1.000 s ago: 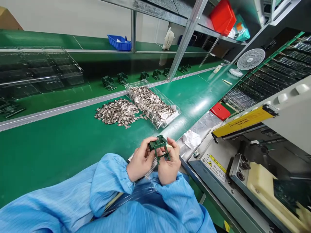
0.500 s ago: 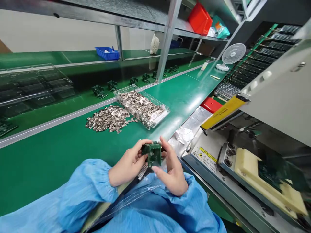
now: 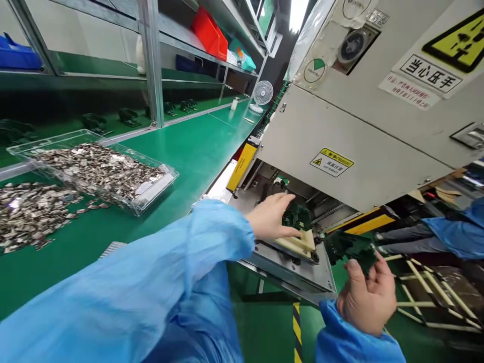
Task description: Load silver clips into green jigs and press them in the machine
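Note:
My left hand (image 3: 271,217) reaches into the open mouth of a grey press machine (image 3: 340,136) and grips a dark green circuit-board part (image 3: 297,218) that rests on a cream-coloured fixture block (image 3: 298,244). My right hand (image 3: 368,295) is lower right, off the machine's front edge, with fingers closed on another dark green circuit board (image 3: 350,248). Both arms wear blue sleeves.
A clear tray (image 3: 94,169) full of small metal pieces sits on the green bench (image 3: 196,146), with a loose pile (image 3: 26,212) beside it. Shelving posts, a red bin (image 3: 209,33) and a small fan (image 3: 262,96) stand behind. Another person's blue-sleeved arm (image 3: 454,232) is at far right.
The view swung right from the bench to the machine. The hands, which held one green part together over my lap, separated; the left went into the machine, the right holds a board beside it.

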A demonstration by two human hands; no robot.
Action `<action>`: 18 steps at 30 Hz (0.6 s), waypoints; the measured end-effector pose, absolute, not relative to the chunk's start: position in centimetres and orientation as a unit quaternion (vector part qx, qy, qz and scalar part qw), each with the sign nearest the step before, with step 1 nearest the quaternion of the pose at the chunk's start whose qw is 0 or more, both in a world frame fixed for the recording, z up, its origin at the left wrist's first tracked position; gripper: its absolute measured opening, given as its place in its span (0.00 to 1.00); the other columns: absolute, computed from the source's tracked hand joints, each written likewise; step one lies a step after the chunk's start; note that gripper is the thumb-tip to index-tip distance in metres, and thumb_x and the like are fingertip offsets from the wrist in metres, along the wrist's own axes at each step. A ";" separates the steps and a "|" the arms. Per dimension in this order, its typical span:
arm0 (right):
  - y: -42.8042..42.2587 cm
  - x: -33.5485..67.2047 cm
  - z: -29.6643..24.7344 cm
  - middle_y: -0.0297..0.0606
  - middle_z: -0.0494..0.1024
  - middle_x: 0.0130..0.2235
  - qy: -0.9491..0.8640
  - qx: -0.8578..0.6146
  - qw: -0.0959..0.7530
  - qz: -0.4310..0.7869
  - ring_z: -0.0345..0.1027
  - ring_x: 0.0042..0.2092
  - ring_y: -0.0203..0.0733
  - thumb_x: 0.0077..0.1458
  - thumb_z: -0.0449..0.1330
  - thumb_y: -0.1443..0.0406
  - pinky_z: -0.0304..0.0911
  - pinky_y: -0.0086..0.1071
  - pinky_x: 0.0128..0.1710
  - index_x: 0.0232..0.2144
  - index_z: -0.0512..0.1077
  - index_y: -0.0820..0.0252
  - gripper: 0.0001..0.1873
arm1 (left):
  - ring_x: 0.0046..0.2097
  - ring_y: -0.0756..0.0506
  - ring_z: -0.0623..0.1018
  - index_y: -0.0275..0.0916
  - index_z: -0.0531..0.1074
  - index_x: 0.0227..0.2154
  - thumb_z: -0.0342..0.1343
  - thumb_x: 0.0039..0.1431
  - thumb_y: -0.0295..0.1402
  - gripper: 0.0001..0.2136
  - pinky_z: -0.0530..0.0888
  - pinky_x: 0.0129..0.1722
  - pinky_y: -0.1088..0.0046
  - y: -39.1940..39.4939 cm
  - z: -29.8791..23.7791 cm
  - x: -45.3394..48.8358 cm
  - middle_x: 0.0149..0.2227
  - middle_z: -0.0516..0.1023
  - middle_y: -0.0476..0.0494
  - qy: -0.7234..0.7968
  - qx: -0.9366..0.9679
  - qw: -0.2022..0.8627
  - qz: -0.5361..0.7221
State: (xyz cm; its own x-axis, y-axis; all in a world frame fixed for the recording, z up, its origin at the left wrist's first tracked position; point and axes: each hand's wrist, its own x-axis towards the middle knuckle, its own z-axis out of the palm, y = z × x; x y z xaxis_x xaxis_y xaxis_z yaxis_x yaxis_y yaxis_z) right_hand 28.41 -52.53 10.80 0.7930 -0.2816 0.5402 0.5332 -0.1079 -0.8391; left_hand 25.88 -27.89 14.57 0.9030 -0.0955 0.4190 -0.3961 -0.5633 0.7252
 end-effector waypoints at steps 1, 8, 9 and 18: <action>-53.2 29.1 10.8 0.47 0.71 0.54 -0.098 -0.698 0.649 -0.287 0.62 0.58 0.56 0.42 0.72 0.58 0.51 0.58 0.61 0.56 0.65 0.62 0.40 | 0.62 0.32 0.66 0.30 0.60 0.59 0.66 0.47 0.41 0.38 0.65 0.61 0.54 -29.0 14.5 27.4 0.60 0.65 0.25 -0.127 0.867 0.456 0.155; -51.2 33.0 12.6 0.49 0.73 0.53 -0.224 -0.796 0.547 -0.133 0.66 0.57 0.54 0.44 0.70 0.54 0.59 0.50 0.58 0.56 0.65 0.60 0.39 | 0.48 0.41 0.77 0.34 0.67 0.53 0.69 0.42 0.38 0.34 0.75 0.52 0.62 -26.5 14.9 25.4 0.49 0.76 0.36 -0.040 0.756 0.619 0.210; -50.5 33.6 13.0 0.48 0.74 0.52 -0.246 -0.814 0.517 -0.101 0.66 0.56 0.54 0.43 0.70 0.52 0.60 0.49 0.57 0.56 0.65 0.59 0.39 | 0.46 0.42 0.77 0.35 0.68 0.53 0.69 0.42 0.38 0.33 0.75 0.51 0.62 -25.0 14.9 23.6 0.47 0.76 0.37 -0.028 0.754 0.627 0.195; -49.4 34.2 12.9 0.45 0.64 0.62 -0.336 -0.874 0.344 -0.072 0.56 0.63 0.53 0.55 0.57 0.46 0.55 0.47 0.61 0.63 0.57 0.55 0.38 | 0.55 0.39 0.73 0.42 0.68 0.51 0.67 0.44 0.41 0.30 0.69 0.59 0.59 -15.7 9.0 11.2 0.53 0.70 0.40 0.098 0.808 0.580 -0.030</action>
